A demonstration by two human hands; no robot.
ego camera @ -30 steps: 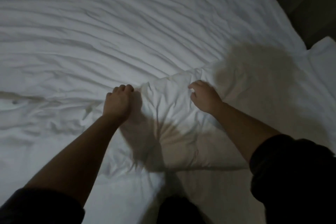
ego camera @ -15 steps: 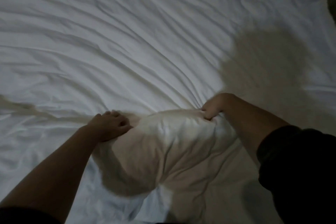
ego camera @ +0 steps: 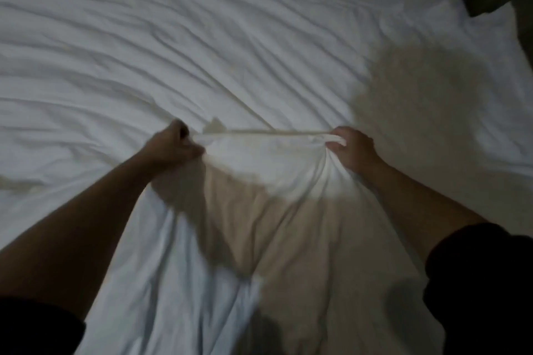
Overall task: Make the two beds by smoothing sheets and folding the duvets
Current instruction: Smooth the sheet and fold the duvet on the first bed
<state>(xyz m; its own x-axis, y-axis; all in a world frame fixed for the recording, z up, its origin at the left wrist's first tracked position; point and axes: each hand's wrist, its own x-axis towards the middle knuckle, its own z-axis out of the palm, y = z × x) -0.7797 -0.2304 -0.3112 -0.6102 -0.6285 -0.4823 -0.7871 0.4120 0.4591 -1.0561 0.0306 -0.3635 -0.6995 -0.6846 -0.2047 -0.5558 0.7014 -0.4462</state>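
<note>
Duvet (ego camera: 259,225) white, bunched at near side of bed, lying over wrinkled sheet (ego camera: 202,37). Left hand (ego camera: 170,147) and right hand (ego camera: 350,148) each grip its top edge, fingers curled, edge taut between them.

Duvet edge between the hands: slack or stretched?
Stretched: the duvet edge runs straight between left hand and right hand, both gripping it.
</note>
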